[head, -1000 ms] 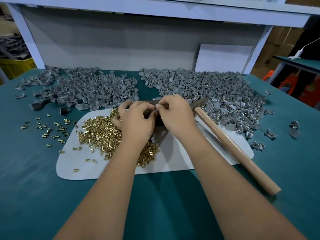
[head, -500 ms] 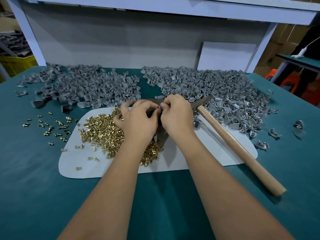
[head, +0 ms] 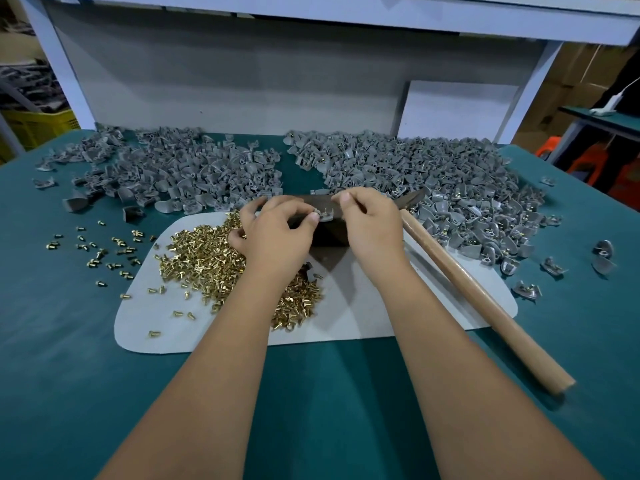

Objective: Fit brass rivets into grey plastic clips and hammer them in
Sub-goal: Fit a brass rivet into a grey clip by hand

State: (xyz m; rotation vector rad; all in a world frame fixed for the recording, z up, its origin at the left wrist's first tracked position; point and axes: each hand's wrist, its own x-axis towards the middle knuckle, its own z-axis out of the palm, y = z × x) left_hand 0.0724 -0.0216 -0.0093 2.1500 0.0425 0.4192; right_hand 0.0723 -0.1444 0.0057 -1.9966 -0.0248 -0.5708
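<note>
Meanwhile, at a green bench [head: 346,410], a worker seats a rivet in a grey clip [head: 325,215] resting on a dark metal block [head: 327,233] — the fitting step, by the look of it. L hand [head: 277,233] pinches the clip's near edge w/ thumb and forefinger; R hand [head: 370,225] has fingers curled at the clip's far side, apparently steadying it, tho exactly what they grip can't be told. Next move prob. calls for freeing the R hand to take the wooden-handled hammer [head: 485,306], lying just beside it on the white mat [head: 381,306], while the L keeps the clip square on the block. Loose brass rivets [head: 207,258] sit heaped under the L wrist; bare clips [head: 180,174] piled back left, riveted ones [head: 450,188] back right. Vs. a sec ago — hands have drawn slightly apart, so the clip now shows between them; hammer unmoved.
</note>
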